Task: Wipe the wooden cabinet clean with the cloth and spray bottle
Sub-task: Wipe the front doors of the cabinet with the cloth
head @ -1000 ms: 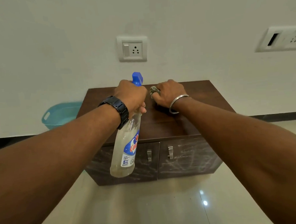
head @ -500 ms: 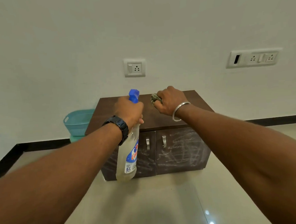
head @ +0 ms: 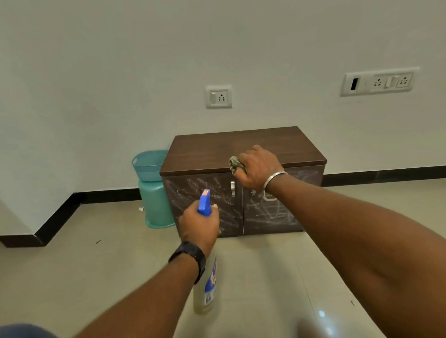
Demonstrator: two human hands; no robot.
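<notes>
A: Cabinet (head: 244,149), against wall; doors chalk-streaked. Teal basket (head: 149,165) on stool (head: 156,206), contents unseen.
B: Spray bottle (head: 206,286), pale liquid, left hand (head: 199,228) clenched round neck. Cloth (head: 236,165), balled in right hand's (head: 259,168) closed fingers.
A: Change?
B: Both hands lower, further from cabinet.

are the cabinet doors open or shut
Shut. Both doors of the cabinet sit flush, meeting at one thin centre seam beside the handle, and no interior shows.
</notes>
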